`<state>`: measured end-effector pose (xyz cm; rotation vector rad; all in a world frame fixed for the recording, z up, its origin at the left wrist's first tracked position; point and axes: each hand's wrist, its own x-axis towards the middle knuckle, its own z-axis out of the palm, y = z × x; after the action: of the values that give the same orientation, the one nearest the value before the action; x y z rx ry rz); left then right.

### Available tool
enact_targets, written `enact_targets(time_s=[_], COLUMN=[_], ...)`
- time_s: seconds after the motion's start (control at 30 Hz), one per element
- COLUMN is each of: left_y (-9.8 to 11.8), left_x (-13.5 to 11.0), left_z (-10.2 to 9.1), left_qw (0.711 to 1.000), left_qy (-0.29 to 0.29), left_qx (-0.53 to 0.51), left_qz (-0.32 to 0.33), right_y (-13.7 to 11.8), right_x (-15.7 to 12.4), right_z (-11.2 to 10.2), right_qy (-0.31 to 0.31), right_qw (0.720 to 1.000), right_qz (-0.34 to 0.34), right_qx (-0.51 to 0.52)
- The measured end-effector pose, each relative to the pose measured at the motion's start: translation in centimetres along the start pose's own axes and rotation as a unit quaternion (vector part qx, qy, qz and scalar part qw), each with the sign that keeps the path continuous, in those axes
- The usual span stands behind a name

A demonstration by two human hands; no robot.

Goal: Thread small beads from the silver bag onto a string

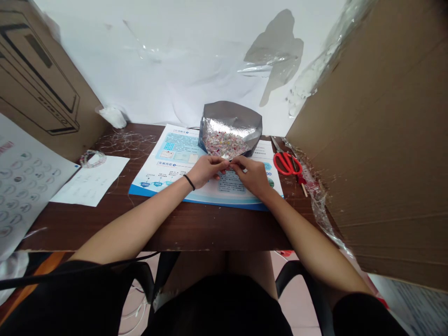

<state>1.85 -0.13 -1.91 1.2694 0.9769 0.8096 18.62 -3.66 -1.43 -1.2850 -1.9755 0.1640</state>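
Pinched shut at the fingertips, tip to tip: left hand and right hand, closed on something too small to make out; both resting on a blue printed sheet on the dark wooden desk; thin black band round the left wrist. Just beyond the fingertips: silver foil bag, standing on the sheet, mouth open towards the hands, holding small mixed-colour beads. Near the right hand, red scissors flat on the desk; to the left, well apart, a white paper with a beaded ring at its far edge; loose thread tangled behind.
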Motion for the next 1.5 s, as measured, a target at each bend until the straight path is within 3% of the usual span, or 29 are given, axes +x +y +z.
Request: enact_targets(time_s=[0.2,0.4,0.53,0.63,0.77,0.9,1.1,1.23,1.5], left_y=[0.1,0.1,0.4,0.8,1.8,2.7,2.8,3.0,3.9], left_x=[-0.2,-0.9,-0.8,-0.4,0.3,1.0,2.1,2.1,1.5], left_z=[0.2,0.7,0.5,-0.2,-1.6,-3.4,-6.6,-7.8,-8.3], left_qw=[0.999,0.974,0.958,0.960,0.955,0.941,0.888,0.871,0.841], left_qy=[0.011,0.042,0.087,0.152,0.206,0.256,0.377,0.403,0.457], left_qx=[0.041,0.169,0.198,0.134,-0.033,-0.143,-0.196,-0.220,-0.234], left_qz=[0.031,0.143,0.187,0.194,0.210,0.169,0.176,0.177,0.168], right_y=[0.1,0.1,0.3,0.5,0.6,0.6,0.7,0.8,0.9], right_x=[0.0,-0.1,0.0,0.2,0.2,0.2,0.4,0.5,0.5], right_z=[0.1,0.3,0.2,0.1,0.1,0.1,-0.3,-0.6,-1.1], right_qy=[-0.005,0.023,0.033,0.008,-0.040,-0.064,-0.074,-0.072,-0.124], right_qw=[1.000,0.999,0.998,0.999,0.999,0.998,0.996,0.994,0.982], right_qz=[-0.017,-0.041,-0.034,-0.024,-0.013,0.004,0.013,0.001,-0.018], right_qx=[-0.013,0.019,0.037,0.022,-0.003,-0.004,-0.041,-0.085,-0.143])
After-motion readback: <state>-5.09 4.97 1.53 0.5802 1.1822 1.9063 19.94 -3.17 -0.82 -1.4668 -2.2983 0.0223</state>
